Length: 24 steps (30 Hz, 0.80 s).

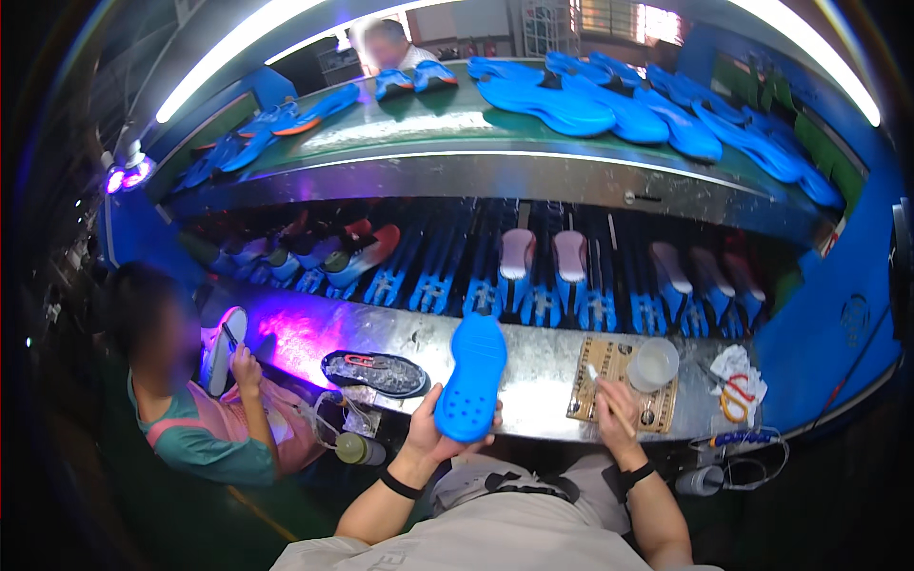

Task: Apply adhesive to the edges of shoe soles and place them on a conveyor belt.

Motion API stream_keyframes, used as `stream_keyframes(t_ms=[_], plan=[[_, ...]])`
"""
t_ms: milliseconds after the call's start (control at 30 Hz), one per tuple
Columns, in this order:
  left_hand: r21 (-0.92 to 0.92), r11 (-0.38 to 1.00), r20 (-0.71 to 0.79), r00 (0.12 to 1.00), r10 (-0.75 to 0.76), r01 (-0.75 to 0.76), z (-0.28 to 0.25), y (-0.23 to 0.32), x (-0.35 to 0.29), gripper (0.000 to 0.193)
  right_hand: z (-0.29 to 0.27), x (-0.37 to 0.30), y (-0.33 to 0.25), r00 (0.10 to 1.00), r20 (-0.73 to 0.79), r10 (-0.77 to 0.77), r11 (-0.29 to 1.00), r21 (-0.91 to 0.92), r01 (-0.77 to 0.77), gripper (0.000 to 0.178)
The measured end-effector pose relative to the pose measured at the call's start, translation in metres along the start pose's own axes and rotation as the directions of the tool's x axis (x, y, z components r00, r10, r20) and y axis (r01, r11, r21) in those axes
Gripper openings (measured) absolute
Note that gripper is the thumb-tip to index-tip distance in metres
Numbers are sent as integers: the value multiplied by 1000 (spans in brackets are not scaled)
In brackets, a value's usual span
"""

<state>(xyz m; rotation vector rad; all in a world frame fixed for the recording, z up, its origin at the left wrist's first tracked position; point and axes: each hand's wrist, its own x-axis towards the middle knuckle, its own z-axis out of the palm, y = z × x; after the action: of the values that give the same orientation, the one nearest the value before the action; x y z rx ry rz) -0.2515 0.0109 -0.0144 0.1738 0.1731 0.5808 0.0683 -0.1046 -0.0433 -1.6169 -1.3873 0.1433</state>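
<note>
My left hand point(426, 438) is closed around the lower end of a blue shoe sole point(476, 366). The sole stands nearly lengthwise in front of me, with a cluster of small round holes at its near end. In my right hand point(621, 404) is a slim brush point(593, 372) with a pale tip and a wooden-coloured handle, gripped like a pen. That hand is over a printed brown cardboard sheet point(584, 400), just left of a translucent cup point(653, 364). A dark shoe sole point(376, 373) lies on the metal bench left of the blue one.
Orange-handled scissors point(732, 400) and crumpled white paper point(738, 366) lie at the bench's right. Blue soles point(543, 103) cover the upper green belt point(409, 133). Below, shoe parts ride on a rack point(517, 252). A co-worker point(205, 419) at left holds a sole.
</note>
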Motion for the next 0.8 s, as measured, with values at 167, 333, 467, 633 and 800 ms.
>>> stream_keyframes(t_ms=[167,333,467,633,800], plan=[[191,977,258,955,-144,96,81,57,8,96,8,-14,11,994,0,-107,994,-31,107,27],[383,820,642,761,95,-425,211,140,99,87,10,-13,10,999,19,-51,998,-47,52,29],[432,754,293,867,402,-495,249,150,143,82,11,-12,9,994,-3,-109,993,-49,108,29],[818,-263,537,515,668,-511,237,164,152,34,11,-12,6,997,1,-71,997,-31,71,30],[515,-851,788,334,517,102,242,223,174,68,11,-9,2,994,18,-109,993,-47,109,29]])
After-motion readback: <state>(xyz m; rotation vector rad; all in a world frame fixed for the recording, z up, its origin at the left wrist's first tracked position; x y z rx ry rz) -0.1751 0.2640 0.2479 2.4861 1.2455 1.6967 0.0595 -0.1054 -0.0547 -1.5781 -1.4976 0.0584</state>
